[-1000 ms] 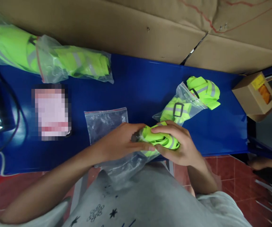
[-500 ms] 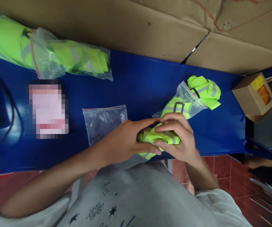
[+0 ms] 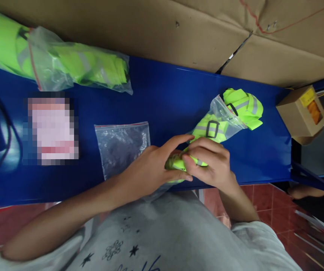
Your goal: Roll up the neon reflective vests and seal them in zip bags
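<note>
At the table's front edge I hold a rolled neon-yellow reflective strap [image 3: 176, 164] with grey stripes. My left hand [image 3: 150, 167] curls round its left end, thumb and fingers on opposite sides. My right hand [image 3: 211, 162] is closed over the other end, its fingertips pressed into the folds. Part of the roll is hidden by my fingers. Clear plastic [image 3: 158, 192] shows below my left hand, against my shirt. A flat clear zip bag [image 3: 122, 145] lies left of my hands. Just beyond my right hand, a bagged reflective strap [image 3: 201, 131] with a black buckle lies on the table.
More neon strap [image 3: 243, 107] sticks out of that bag's mouth. Bagged neon bundles [image 3: 94, 64] lie at the back left of the blue table [image 3: 162, 98]. A blurred-out pink item [image 3: 53, 130] and cables are at left. A small cardboard box [image 3: 300, 113] stands at right.
My right fingers have closed tighter and bunched over the roll, covering more of it. My left hand keeps its hold. The view has shifted slightly.
</note>
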Demonstrator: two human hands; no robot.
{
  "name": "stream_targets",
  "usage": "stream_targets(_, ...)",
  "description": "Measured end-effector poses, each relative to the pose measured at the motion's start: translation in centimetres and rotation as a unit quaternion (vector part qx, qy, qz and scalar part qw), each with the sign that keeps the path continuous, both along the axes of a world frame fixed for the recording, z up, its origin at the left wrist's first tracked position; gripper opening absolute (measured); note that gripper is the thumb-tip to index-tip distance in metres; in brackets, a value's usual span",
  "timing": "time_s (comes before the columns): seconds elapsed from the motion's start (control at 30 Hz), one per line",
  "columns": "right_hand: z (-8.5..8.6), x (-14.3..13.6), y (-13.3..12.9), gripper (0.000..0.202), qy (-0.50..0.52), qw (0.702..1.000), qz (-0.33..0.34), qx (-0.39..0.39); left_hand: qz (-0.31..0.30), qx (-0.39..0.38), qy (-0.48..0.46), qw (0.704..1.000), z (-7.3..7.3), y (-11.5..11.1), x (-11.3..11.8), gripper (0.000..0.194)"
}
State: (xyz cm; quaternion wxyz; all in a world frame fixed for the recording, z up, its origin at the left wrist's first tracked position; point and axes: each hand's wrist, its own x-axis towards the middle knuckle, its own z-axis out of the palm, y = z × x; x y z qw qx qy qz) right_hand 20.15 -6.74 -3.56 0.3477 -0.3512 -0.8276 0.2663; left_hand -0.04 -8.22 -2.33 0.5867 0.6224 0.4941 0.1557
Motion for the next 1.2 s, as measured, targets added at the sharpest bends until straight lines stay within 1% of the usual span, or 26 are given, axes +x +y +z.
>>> stream_targets(0.07,-0.1,0.0,0.0,0.026,-0.006,0.999,0.039,0.0,-0.004,0.012,-0.003,1.0,-0.1,-0.4,0.2,0.067)
stream_targets(0.1,0.0,-0.1,0.0,0.027,-0.013,0.999,0.04,-0.015,0.004,0.021,-0.001,1.0,-0.1,-0.6,0.3,0.067)
stream_targets(0.13,0.1,-0.2,0.0,0.027,-0.02,0.999,0.027,-0.035,0.017,0.03,0.004,0.999,-0.1,-0.7,0.4,0.069)
stream_targets(0.2,0.6,-0.4,0.0,0.026,-0.028,0.997,-0.021,-0.062,0.049,0.049,0.014,0.997,0.1,-0.9,0.6,0.073)
stream_targets(0.27,1.2,-0.6,0.0,0.022,-0.021,0.996,-0.072,-0.056,0.072,0.062,0.014,0.995,0.5,-0.9,0.7,0.074)
stream_targets(0.33,1.7,-0.4,0.0,0.011,-0.006,0.995,-0.089,-0.042,0.084,0.074,0.006,0.994,0.9,-0.8,0.5,0.076)
stream_targets(0.37,1.8,-0.2,-0.1,0.005,-0.002,0.996,-0.076,-0.041,0.083,0.075,-0.001,0.994,1.1,-0.7,0.3,0.077)
stream_targets(0.43,2.0,0.3,-0.1,0.009,0.0,0.999,-0.013,-0.048,0.063,0.066,-0.012,0.996,1.5,-0.5,-0.1,0.079)
stream_targets(0.5,2.0,0.8,-0.1,0.009,-0.014,0.997,0.051,-0.054,0.039,0.05,-0.014,0.998,1.7,-0.4,-0.4,0.077)
stream_targets(0.53,1.9,0.9,0.0,0.009,-0.025,0.996,0.064,-0.052,0.032,0.045,-0.011,0.998,1.7,-0.4,-0.5,0.075)
stream_targets(0.63,1.8,1.2,0.5,0.005,-0.059,0.995,0.067,-0.04,0.034,0.038,0.003,0.999,1.4,-0.4,-0.4,0.072)
stream_targets(0.7,1.7,1.2,0.8,0.001,-0.052,0.992,0.103,-0.054,0.033,0.032,0.002,0.999,1.1,-0.4,-0.2,0.075)
stream_targets(0.73,1.7,1.2,1.0,0.003,-0.041,0.988,0.13,-0.07,0.032,0.028,-0.005,0.999,1.1,-0.3,-0.1,0.076)
stream_targets(0.8,1.7,1.2,1.2,0.017,-0.008,0.979,0.173,-0.108,0.027,0.019,-0.023,0.999,1.0,0.1,-0.1,0.076)
stream_targets(0.87,1.7,1.3,1.2,0.032,0.012,0.97,0.191,-0.15,0.022,0.013,-0.036,0.999,1.1,0.5,-0.3,0.076)
stream_targets(0.9,1.7,1.3,1.1,0.035,0.013,0.966,0.193,-0.17,0.021,0.011,-0.037,0.999,1.1,0.7,-0.4,0.076)
stream_targets(0.97,1.3,1.4,0.9,0.034,0.019,0.962,0.176,-0.207,0.021,0.001,-0.037,0.999,1.1,0.9,-0.8,0.08)
stream_targets(1.0,1.0,1.4,0.7,0.029,0.043,0.962,0.151,-0.224,0.018,-0.005,-0.04,0.999,1.0,0.9,-1.0,0.083)
stream_targets(1.07,0.3,1.2,0.3,0.023,0.115,0.959,0.077,-0.249,0.019,-0.002,-0.038,0.999,0.8,0.9,-1.2,0.087)
stream_targets(1.13,-0.4,0.7,0.0,0.021,0.165,0.955,0.002,-0.245,0.026,0.022,-0.017,0.999,0.5,0.9,-1.3,0.087)
stream_targets(1.2,-0.7,0.1,-0.3,0.017,0.15,0.965,-0.032,-0.214,0.027,0.045,0.006,0.999,0.1,1.0,-1.2,0.084)
